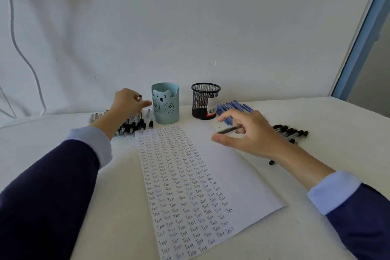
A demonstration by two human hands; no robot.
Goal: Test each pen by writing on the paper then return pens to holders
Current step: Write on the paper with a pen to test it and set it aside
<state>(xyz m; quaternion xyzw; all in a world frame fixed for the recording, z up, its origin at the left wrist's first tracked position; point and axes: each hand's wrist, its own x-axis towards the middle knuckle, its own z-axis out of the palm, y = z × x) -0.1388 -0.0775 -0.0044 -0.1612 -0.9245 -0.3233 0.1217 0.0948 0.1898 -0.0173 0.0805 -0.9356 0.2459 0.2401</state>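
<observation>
A white paper (pixel 242 177) lies in front of me, its left part filled with rows of the word "Test". My left hand (pixel 128 103) reaches over a pile of black-capped pens (pixel 135 125) at the paper's far left corner and holds one clear pen (pixel 140 103) upright in its fingers. My right hand (pixel 251 131) hovers over the paper's far right corner and pinches a black pen (pixel 229 130) that points left. A blue bear-face holder (pixel 165 103) and a black mesh holder (pixel 205 101) stand behind the paper.
Blue pens (pixel 234 107) lie in a heap right of the mesh holder. More black pens (pixel 291 133) lie further right, and one black pen tip (pixel 271 162) shows under my right wrist. A white cloth (pixel 316 228) covers the table, with a wall behind.
</observation>
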